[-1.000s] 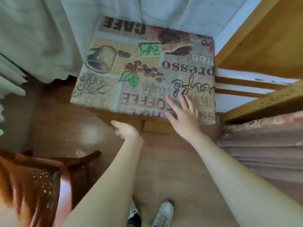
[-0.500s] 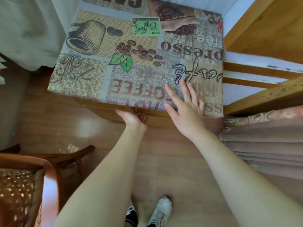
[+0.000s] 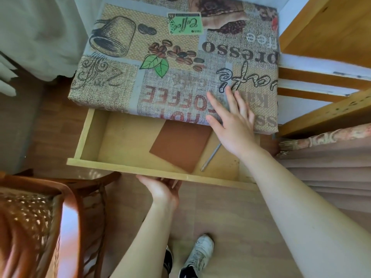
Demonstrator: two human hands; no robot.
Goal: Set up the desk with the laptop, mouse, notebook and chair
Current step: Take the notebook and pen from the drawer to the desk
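While left grip (image 3: 162, 187) grasps drawer front (image 3: 124, 167), right grip (image 3: 233, 125) flat, released, on desk (image 3: 180, 57).

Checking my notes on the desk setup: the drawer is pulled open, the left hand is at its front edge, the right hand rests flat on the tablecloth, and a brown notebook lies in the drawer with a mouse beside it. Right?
Not quite. The head view shows no mouse in the drawer: beside the notebook lies a thin metal rod. The rest stands: left hand at the front edge, right hand flat on the tablecloth.

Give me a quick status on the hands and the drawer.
Left hand grips drawer front, drawer open. Right hand flat on desk. Brown notebook inside, unobstructed.
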